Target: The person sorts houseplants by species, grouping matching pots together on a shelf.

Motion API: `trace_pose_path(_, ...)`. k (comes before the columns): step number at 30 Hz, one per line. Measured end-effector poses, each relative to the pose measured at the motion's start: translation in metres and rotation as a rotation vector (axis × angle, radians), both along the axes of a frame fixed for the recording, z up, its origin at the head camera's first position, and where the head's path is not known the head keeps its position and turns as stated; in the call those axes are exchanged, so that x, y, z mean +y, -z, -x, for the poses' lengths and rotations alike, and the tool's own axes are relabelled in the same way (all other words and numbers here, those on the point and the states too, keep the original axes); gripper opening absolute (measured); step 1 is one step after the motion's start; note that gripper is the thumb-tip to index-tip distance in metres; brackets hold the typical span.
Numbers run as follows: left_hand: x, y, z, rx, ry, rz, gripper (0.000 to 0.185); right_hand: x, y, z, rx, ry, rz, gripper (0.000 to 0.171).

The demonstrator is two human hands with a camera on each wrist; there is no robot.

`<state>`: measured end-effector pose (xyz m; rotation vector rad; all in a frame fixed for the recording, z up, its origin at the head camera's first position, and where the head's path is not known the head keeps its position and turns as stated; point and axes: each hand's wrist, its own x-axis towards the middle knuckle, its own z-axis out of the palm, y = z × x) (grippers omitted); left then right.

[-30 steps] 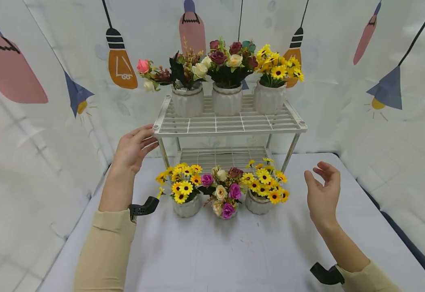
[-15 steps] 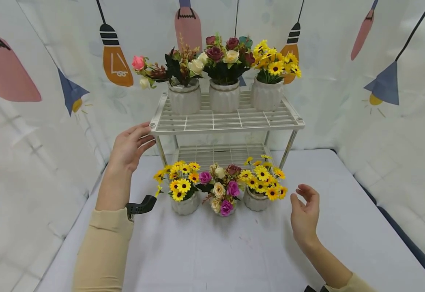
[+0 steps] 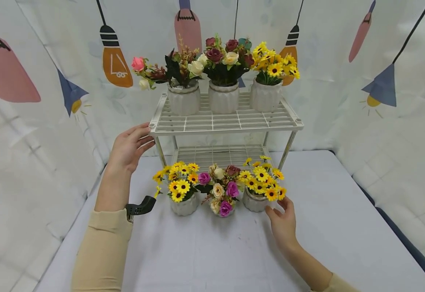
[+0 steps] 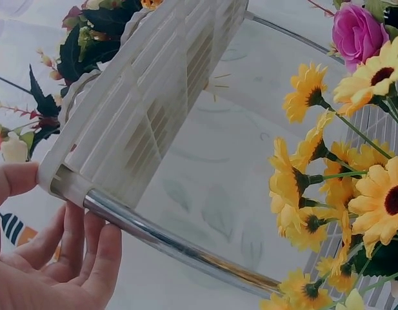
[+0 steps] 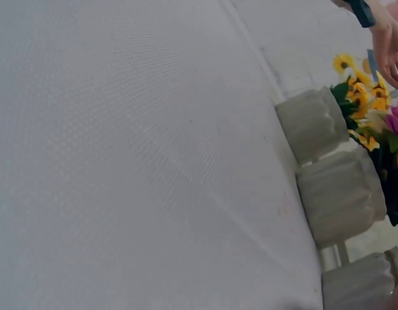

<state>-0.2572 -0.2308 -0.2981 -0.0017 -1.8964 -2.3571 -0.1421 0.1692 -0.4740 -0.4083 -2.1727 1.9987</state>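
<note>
My left hand (image 3: 128, 148) holds the front left corner of a white two-tier wire rack (image 3: 205, 130). In the left wrist view its thumb lies on the corner and its fingertips (image 4: 109, 242) rest by the chrome post (image 4: 179, 242). My right hand (image 3: 284, 225) is at the right-hand pot of yellow daisies (image 3: 255, 202) on the table, thumb and fingers spread at its right side. Beside that pot stand a pot of purple and cream roses (image 3: 217, 190) and another pot of yellow daisies (image 3: 185, 206).
Three more white flower pots stand on the top shelf: mixed flowers (image 3: 184, 99), dark red and cream roses (image 3: 224, 97), and yellow daisies (image 3: 266, 96). A lower shelf (image 3: 220, 154) sits behind the front row. White cloth covers the table (image 3: 212, 255); a printed curtain (image 3: 325, 113) hangs behind.
My right hand has moved left across the table to the right-hand daisy pot. My left hand has stayed at the rack's corner; the view has shifted slightly.
</note>
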Motion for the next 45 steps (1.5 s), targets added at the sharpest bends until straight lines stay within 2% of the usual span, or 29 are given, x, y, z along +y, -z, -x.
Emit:
trace_pose_path(4,0.001,0.000,0.000,0.012,0.005,0.002,0.056,-0.011,0.008,0.001,-0.002,-0.023,-0.036,0.078)
trace_pose_path(9,0.000,0.000,0.000,0.009,0.004,-0.002,0.055,-0.021,0.017,0.007,0.043,-0.022,-0.018,0.089)
trace_pose_path(17,0.001,0.000,0.000,0.008,0.002,0.004,0.056,-0.031,0.030,0.024,0.198,0.007,0.014,0.090)
trace_pose_path(28,0.000,-0.002,-0.001,0.005,-0.012,0.012,0.056,-0.039,0.032,0.032,0.337,0.040,-0.036,0.090)
trace_pose_path(31,-0.001,-0.001,-0.001,0.006,-0.007,0.009,0.056,-0.041,0.034,0.034,0.335,0.062,-0.049,0.091)
trace_pose_path(39,-0.002,0.000,-0.002,0.007,0.015,-0.016,0.054,-0.039,0.035,0.034,0.241,0.136,-0.153,0.084)
trace_pose_path(45,-0.002,-0.001,-0.002,0.003,0.011,0.002,0.054,-0.033,0.032,0.033,0.178,0.138,-0.140,0.088)
